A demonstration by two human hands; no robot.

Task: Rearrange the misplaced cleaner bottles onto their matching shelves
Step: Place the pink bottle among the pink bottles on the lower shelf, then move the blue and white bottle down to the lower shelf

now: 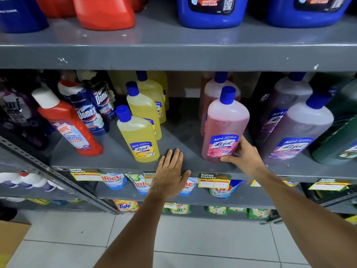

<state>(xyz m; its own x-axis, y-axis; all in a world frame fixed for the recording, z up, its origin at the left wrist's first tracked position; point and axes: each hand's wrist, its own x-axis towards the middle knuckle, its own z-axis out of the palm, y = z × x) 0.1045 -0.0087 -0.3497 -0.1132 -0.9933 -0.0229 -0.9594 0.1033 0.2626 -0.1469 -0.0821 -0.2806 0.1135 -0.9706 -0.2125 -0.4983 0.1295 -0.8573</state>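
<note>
A pink Lizol bottle (224,124) with a blue cap stands upright at the front of the grey middle shelf (185,130). My right hand (241,155) grips its lower right side. My left hand (170,175) lies flat and open on the shelf's front edge, between the pink bottle and a row of yellow Lizol bottles (138,134). Another pink bottle (216,89) stands behind the held one. Purple Lizol bottles (297,128) stand to the right. A red Harpic bottle (67,124) and dark blue Domex bottles (87,113) lean at the left.
The upper shelf holds blue (210,12) and red (104,12) jugs. A dark green bottle (338,140) sits at the far right. Below are detergent pouches (114,180) and price tags (214,180). A slotted metal upright (58,176) crosses the left. The floor is tiled.
</note>
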